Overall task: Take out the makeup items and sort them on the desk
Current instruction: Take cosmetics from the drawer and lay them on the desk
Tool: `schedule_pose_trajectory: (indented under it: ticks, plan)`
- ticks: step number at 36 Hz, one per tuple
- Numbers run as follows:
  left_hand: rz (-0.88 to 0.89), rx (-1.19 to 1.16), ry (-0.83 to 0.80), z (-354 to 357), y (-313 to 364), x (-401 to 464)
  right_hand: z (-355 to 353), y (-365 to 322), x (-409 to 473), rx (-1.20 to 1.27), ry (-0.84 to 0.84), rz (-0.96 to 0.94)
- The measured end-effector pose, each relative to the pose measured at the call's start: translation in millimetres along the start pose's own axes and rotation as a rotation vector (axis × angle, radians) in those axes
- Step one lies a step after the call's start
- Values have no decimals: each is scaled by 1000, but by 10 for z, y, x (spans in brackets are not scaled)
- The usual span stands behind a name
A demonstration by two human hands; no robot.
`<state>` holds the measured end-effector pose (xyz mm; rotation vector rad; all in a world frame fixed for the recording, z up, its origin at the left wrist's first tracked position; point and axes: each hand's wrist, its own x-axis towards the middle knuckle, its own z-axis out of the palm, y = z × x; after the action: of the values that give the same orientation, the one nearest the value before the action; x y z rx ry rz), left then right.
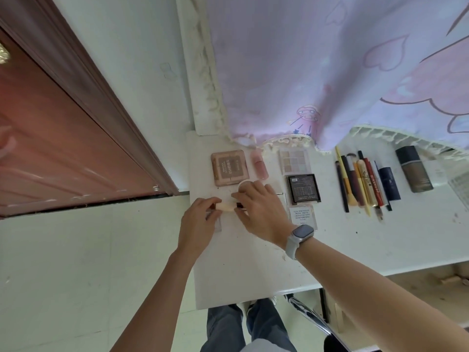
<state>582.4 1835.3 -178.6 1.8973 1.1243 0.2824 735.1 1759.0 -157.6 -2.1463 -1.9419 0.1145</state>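
Note:
Both hands meet near the left end of the white desk [243,270]. My left hand [199,222] and my right hand [258,212] pinch the two ends of a small cream-coloured tube [226,207] with dark ends, held level just above the desk. A round white jar [244,184] peeks out behind my right fingers. Laid out behind are a pink square compact [229,168], a pink bottle [259,165], a clear eyeshadow palette [294,160], a black square compact [303,188] and a small clear box [303,215].
A row of brushes and pencils [360,181] lies to the right, beside a navy tube [389,183] and a dark foundation bottle [414,168]. A lilac curtain [330,72] hangs over the desk's back edge. A brown door [50,148] stands at left. A chair [312,316] sits below.

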Motion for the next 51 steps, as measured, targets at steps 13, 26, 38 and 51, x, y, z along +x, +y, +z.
schedule_pose_trajectory:
  ticks: [13,26,38,51]
  plan:
    - [-115,-241,199,44,163,8,-149,136,-231,370,182,264]
    - [-102,-60,147,259,332,136,-297,1088,-728,308,190,940]
    - [44,16,205,448,420,78,-214,760,246,386,34,721]
    - [450,560,145,543,216,79,-195,653,223,352,-87,579]
